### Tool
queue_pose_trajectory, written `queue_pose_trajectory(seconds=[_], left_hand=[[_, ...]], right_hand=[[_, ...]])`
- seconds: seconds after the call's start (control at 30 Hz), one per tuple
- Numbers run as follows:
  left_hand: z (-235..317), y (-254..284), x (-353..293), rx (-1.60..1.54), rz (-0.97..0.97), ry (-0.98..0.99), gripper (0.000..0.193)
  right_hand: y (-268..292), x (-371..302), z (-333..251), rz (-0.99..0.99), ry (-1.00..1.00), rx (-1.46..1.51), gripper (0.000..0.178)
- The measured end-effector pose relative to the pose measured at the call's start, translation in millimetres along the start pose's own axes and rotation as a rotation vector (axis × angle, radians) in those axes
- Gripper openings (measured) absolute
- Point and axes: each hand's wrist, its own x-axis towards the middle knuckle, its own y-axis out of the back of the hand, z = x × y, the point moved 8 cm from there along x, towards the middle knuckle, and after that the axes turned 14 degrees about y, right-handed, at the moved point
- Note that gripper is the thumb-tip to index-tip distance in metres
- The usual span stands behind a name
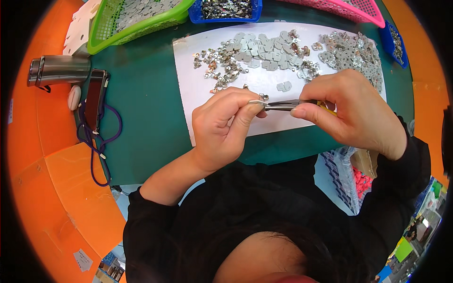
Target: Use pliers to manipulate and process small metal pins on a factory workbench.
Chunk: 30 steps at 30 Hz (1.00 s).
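Note:
My left hand (221, 123) is closed in a pinch on a small flat grey piece (257, 102), mostly covered by the fingertips. In my right hand (353, 107) is a pair of long-nosed pliers (282, 105) with a bit of yellow handle showing. The plier tips point left and meet the grey piece at my left fingertips; whether they grip it I cannot tell. Just beyond lie a single grey plate (284, 86), a heap of flat grey plates (269, 51), and scattered small shiny metal fittings (225, 70). A denser heap of grey and shiny parts (351, 55) covers the sheet's right side.
A white sheet (188, 70) lies on the green table (137, 127). Behind it stand a green basket (141, 29), a blue bin (226, 20) and a pink basket (349, 16), with another blue bin (396, 45) at right. At left are a steel cup (63, 70) and a corded phone (96, 99).

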Motion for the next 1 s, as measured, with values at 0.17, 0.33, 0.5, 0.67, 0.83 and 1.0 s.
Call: queue_pose_trajectory(seconds=[0.17, 0.33, 0.5, 0.67, 0.83, 1.0], left_hand=[[-1, 0, 1, -0.001, -0.006, 0.003, 0.005], [-3, 0, 1, 0.002, -0.010, 0.033, 0.007], [-2, 0, 0, -0.011, -0.014, 0.018, 0.007], [-3, 0, 0, -0.027, -0.015, 0.025, 0.007], [-4, 0, -1, -0.022, -0.012, 0.027, 0.005], [-5, 4, 3, -0.029, 0.011, 0.018, 0.006]], right_hand=[[4, 1, -4, 0.023, 0.050, -0.080, 0.024], [5, 2, -5, 0.013, 0.056, -0.108, 0.024], [0, 2, 1, -0.036, -0.004, 0.013, 0.024], [0, 3, 1, -0.029, 0.008, 0.027, 0.025], [1, 4, -2, -0.031, 0.021, -0.032, 0.024], [0, 3, -8, -0.016, 0.110, -0.091, 0.021]])
